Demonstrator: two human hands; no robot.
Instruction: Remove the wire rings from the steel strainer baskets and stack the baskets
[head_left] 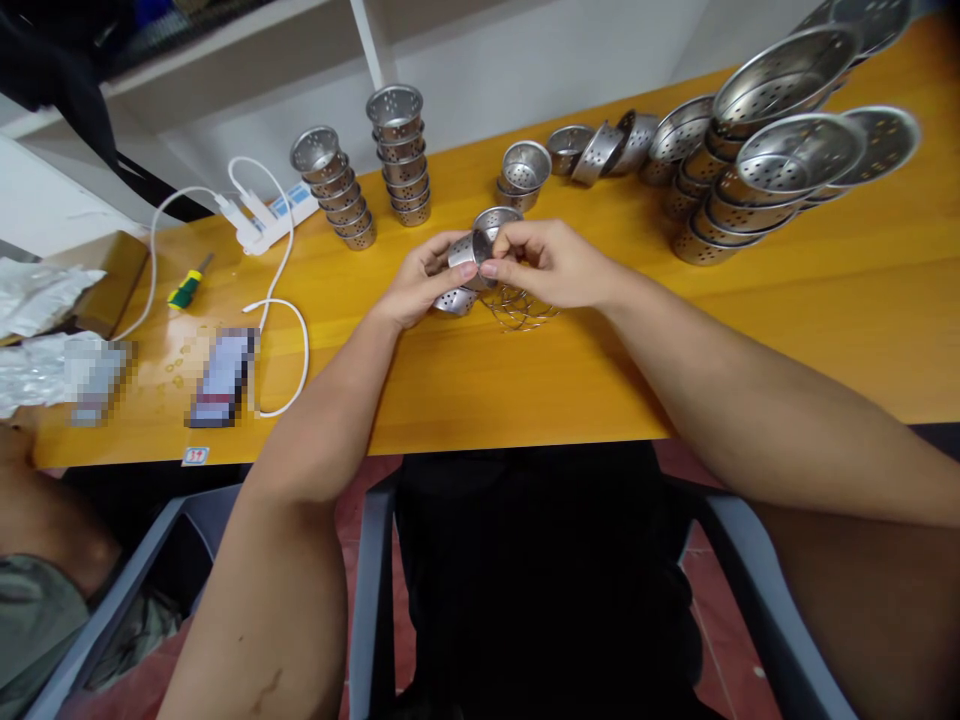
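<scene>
My left hand (417,284) is closed round a small perforated metal strainer basket (469,250), tilted with its rim toward the right. At that rim, the thumb and fingers of my right hand (553,264) are pinched together; whatever they grip is hidden. Just below the hands, several thin wire hoops (523,314) lie on the table. Part of another perforated basket (454,302) shows under my left hand. Behind my fingers stands one more basket (496,216), partly covered.
Two tall stacks of baskets, a left stack (341,195) and a right stack (405,165), stand at the back. Wide-rimmed strainers (757,185) are piled at right. Left lie a power strip (277,220), a screwdriver (187,286) and a phone (223,375). Someone's arm (45,500) shows at far left.
</scene>
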